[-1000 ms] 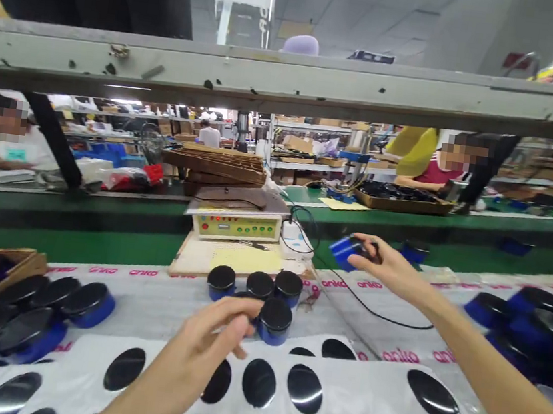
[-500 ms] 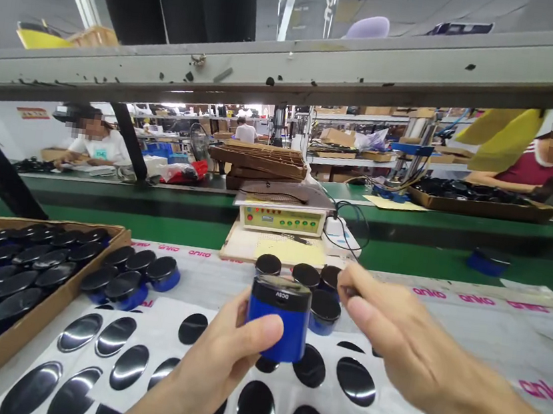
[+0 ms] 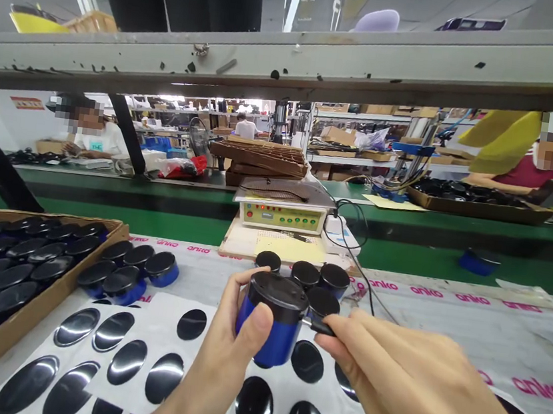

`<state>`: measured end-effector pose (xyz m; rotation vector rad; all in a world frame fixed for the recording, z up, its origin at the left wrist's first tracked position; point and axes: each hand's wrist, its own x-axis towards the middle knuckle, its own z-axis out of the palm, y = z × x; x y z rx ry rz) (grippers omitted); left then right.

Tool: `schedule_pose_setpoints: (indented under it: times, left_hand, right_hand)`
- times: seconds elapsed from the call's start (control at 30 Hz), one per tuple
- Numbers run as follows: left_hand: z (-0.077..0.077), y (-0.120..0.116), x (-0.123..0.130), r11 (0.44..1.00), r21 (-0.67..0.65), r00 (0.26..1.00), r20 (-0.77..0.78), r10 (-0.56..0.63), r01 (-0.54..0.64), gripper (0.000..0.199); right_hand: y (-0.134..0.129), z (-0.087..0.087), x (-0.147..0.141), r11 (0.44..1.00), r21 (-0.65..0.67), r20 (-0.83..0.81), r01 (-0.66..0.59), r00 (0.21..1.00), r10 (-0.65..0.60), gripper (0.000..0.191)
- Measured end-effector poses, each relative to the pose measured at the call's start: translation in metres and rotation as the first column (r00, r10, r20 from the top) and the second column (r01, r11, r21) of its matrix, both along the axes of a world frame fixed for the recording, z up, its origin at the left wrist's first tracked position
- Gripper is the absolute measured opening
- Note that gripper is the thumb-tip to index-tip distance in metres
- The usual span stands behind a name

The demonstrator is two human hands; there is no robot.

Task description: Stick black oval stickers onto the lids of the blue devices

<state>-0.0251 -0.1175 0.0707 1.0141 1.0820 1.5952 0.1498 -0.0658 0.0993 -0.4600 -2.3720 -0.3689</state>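
My left hand is wrapped round a round blue device with a glossy black top, held above the work surface and slightly tilted. Between the thumb and fingers of my right hand is a black cable plug. Its metal tip meets the device's right side at the black band; how deep it sits I cannot tell. Just behind are several similar blue-and-black devices. Under my hands lies a white sheet of black oval stickers.
A cardboard box of black-topped devices stands at left, with a loose group beside it. Behind are a yellow-fronted tester, a white power strip and a green conveyor. A shelf beam crosses overhead. Co-workers sit beyond.
My right hand has come down and inward, bringing the plug to the device's side. My left hand has turned the device, so its DC5V marking no longer shows. The conveyor's blue device has shifted slightly left.
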Motion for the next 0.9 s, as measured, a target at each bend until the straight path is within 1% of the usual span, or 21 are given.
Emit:
schedule_pose_setpoints:
  times: [0.1, 0.17, 0.2, 0.23, 0.27, 0.3, 0.33, 0.37, 0.4, 0.43, 0.47, 0.5, 0.53, 0.57, 0.6, 0.63, 0.7, 0.77, 0.83, 0.9]
  left_hand:
    - [-0.006, -0.002, 0.002, 0.994, 0.064, 0.985, -0.138, 0.101, -0.093, 0.059]
    - [-0.010, -0.002, 0.002, 0.986, 0.107, 0.964, -0.219, 0.150, -0.129, 0.062]
    - [-0.012, -0.002, 0.001, 0.983, 0.128, 0.951, -0.262, 0.164, -0.134, 0.063]
    - [-0.014, -0.002, 0.000, 0.978, 0.159, 0.929, -0.326, 0.178, -0.131, 0.062]
    - [-0.015, -0.001, -0.003, 0.970, 0.214, 0.888, -0.415, 0.198, -0.116, 0.061]
    - [-0.015, 0.000, -0.006, 0.952, 0.292, 0.817, -0.525, 0.236, -0.088, 0.062]
    - [-0.014, 0.001, -0.010, 0.921, 0.387, 0.709, -0.636, 0.306, -0.050, 0.063]
    - [-0.012, 0.002, -0.013, 0.873, 0.488, 0.570, -0.717, 0.400, 0.000, 0.064]
    - [-0.010, 0.002, -0.016, 0.816, 0.575, 0.421, -0.756, 0.502, 0.059, 0.063]
    - [-0.006, 0.003, -0.017, 0.753, 0.646, 0.288, -0.750, 0.596, 0.123, 0.061]
    - [-0.003, 0.003, -0.018, 0.688, 0.701, 0.192, -0.714, 0.674, 0.189, 0.055]
    - [0.001, 0.002, -0.018, 0.630, 0.734, 0.130, -0.671, 0.730, 0.253, 0.048]
    - [0.005, 0.001, -0.017, 0.581, 0.750, 0.097, -0.635, 0.766, 0.316, 0.042]
    - [0.008, 0.000, -0.016, 0.542, 0.756, 0.081, -0.607, 0.791, 0.367, 0.037]
    - [0.012, -0.001, -0.015, 0.512, 0.758, 0.070, -0.584, 0.809, 0.404, 0.033]
    - [0.015, -0.002, -0.014, 0.499, 0.755, 0.061, -0.574, 0.817, 0.425, 0.028]
    - [0.019, -0.004, -0.012, 0.503, 0.746, 0.036, -0.573, 0.819, 0.437, 0.022]
    - [0.021, -0.004, -0.011, 0.496, 0.741, 0.021, -0.565, 0.825, 0.453, 0.022]
    - [0.019, -0.004, -0.011, 0.493, 0.726, -0.008, -0.558, 0.830, 0.479, 0.025]
    - [0.014, -0.002, -0.012, 0.491, 0.724, -0.012, -0.556, 0.831, 0.484, 0.029]
  right_hand:
    - [-0.005, 0.001, -0.003, 0.995, 0.081, 0.009, 0.056, 0.998, -0.057, 0.029]
    - [-0.006, 0.000, -0.006, 0.992, 0.107, 0.001, 0.067, 0.998, -0.068, 0.028]
    - [-0.005, -0.002, -0.007, 0.995, 0.079, -0.020, 0.061, 0.998, -0.059, 0.027]
    - [-0.003, -0.004, -0.008, 0.999, -0.003, -0.042, 0.046, 0.998, -0.046, 0.025]
    - [-0.001, -0.006, -0.008, 0.991, -0.133, -0.063, 0.015, 0.998, -0.023, 0.023]
    - [0.002, -0.010, -0.008, 0.956, -0.292, -0.081, -0.019, 0.997, -0.005, 0.020]
    - [0.004, -0.015, -0.008, 0.891, -0.451, -0.092, -0.052, 0.996, 0.011, 0.018]
    - [0.007, -0.019, -0.007, 0.809, -0.582, -0.102, -0.079, 0.995, 0.024, 0.017]
    - [0.010, -0.025, -0.006, 0.733, -0.673, -0.117, -0.103, 0.993, 0.032, 0.017]
    - [0.012, -0.030, -0.006, 0.678, -0.723, -0.143, -0.130, 0.989, 0.037, 0.017]
    - [0.013, -0.036, -0.005, 0.647, -0.745, -0.179, -0.163, 0.983, 0.041, 0.017]
    - [0.014, -0.041, -0.005, 0.631, -0.750, -0.215, -0.196, 0.975, 0.047, 0.017]
    - [0.014, -0.045, -0.005, 0.628, -0.743, -0.250, -0.230, 0.967, 0.059, 0.016]
    - [0.014, -0.048, -0.005, 0.636, -0.728, -0.276, -0.257, 0.958, 0.071, 0.014]
    - [0.014, -0.050, -0.005, 0.650, -0.707, -0.295, -0.278, 0.952, 0.086, 0.012]
    - [0.014, -0.052, -0.005, 0.668, -0.685, -0.306, -0.292, 0.947, 0.100, 0.012]
    - [0.013, -0.052, -0.006, 0.704, -0.647, -0.303, -0.293, 0.946, 0.115, 0.012]
    - [0.012, -0.051, -0.006, 0.741, -0.613, -0.284, -0.275, 0.952, 0.119, 0.014]
    - [0.011, -0.052, -0.008, 0.770, -0.584, -0.270, -0.257, 0.956, 0.114, 0.014]
    - [0.011, -0.054, -0.009, 0.784, -0.570, -0.263, -0.244, 0.959, 0.107, 0.014]
